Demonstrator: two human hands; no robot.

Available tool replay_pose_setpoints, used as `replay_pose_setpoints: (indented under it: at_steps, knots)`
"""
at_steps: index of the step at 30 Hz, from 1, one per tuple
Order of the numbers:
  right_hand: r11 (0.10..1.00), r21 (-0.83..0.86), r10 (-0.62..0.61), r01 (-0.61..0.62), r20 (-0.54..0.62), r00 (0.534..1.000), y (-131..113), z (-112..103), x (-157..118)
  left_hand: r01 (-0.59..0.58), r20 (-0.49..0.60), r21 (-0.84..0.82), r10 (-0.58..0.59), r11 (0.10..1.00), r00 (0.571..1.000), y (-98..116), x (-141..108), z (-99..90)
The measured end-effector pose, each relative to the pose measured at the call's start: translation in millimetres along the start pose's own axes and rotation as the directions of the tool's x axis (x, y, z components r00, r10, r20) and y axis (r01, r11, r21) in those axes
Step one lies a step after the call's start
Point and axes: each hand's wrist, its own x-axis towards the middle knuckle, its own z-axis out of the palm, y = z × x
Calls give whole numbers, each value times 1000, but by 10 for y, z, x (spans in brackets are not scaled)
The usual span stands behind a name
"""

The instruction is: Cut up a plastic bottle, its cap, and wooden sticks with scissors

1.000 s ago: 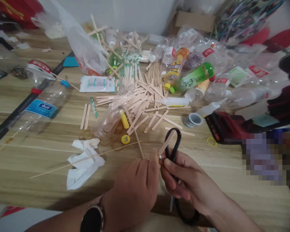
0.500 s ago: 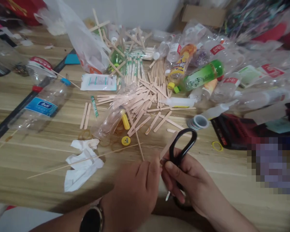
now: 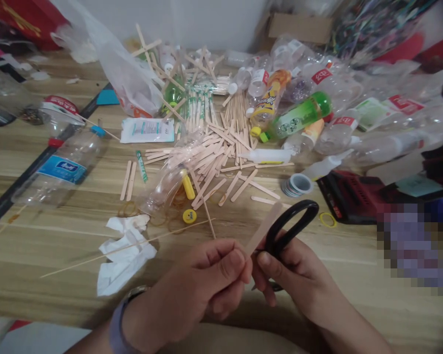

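Note:
My left hand point(image 3: 210, 278) is closed, pinching a flat wooden craft stick point(image 3: 262, 230) between thumb and fingers. The stick points up and away to the right; its lower end is hidden in the hand. Close beside it, my right hand point(image 3: 299, 275) is wrapped round a pair of black-handled scissors point(image 3: 274, 239). One handle loop rises above that hand, and a blade tip shows below the fingers. Whether the blades touch the stick I cannot tell. A thin wooden skewer point(image 3: 208, 219) lies just beyond the left hand.
Loose craft sticks point(image 3: 210, 152) lie heaped mid-table. Plastic bottles point(image 3: 302, 115) crowd the back right, near a tape roll point(image 3: 297, 185) and a red-black tool point(image 3: 354, 196). Crumpled tissue point(image 3: 127, 255) and a blue-labelled bottle point(image 3: 62, 168) are on the left.
My left hand has rolled over, so its thumb now shows on top and the watch face has turned from view. The scissors' handle has tilted to the right, and more of the stick shows.

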Motion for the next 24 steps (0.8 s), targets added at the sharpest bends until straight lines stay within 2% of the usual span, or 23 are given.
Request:
replay_pose_setpoints:
  at_steps: [2, 4, 5, 7, 9, 11, 13, 15, 17, 19, 24]
  knots:
    - [999, 26, 40, -38, -75, 996, -4, 11, -22, -55, 63, -259, 74, 964, 995, 0, 10, -8]
    - [998, 14, 57, -55, -177, 983, -18, 34, -39, -68, 101, -434, 123, 898, 987, -3, 24, -15]
    - [999, -35, 33, -41, -211, 977, -29, 48, -47, -47, 123, -493, 123, 869, 985, -7, 34, -20]
    - [969, -243, -99, 39, -239, 966, -53, 70, -67, 4, 171, -567, 114, 824, 979, -25, 57, -31]
    - [831, -537, -296, 144, -207, 932, -66, 72, -95, 32, 194, -591, 104, 806, 975, -54, 81, -41]
    - [586, -784, -487, 205, -139, 863, -57, 56, -120, 36, 179, -592, 88, 805, 980, -89, 97, -45]
    - [349, -913, -621, 214, -54, 782, -35, 32, -128, 38, 153, -576, 63, 816, 986, -121, 105, -43]
    - [192, -951, -685, 243, 47, 727, -22, 17, -110, 51, 119, -551, 18, 833, 993, -146, 105, -37]
    - [103, -948, -697, 300, 147, 702, -31, 19, -78, 71, 105, -536, -16, 841, 994, -158, 103, -30]
    - [53, -942, -696, 330, 202, 689, -53, 33, -52, 89, 113, -535, -33, 840, 993, -157, 105, -20]
    - [14, -945, -692, 327, 227, 685, -91, 51, -64, 97, 134, -538, -29, 837, 991, -115, 123, 27]
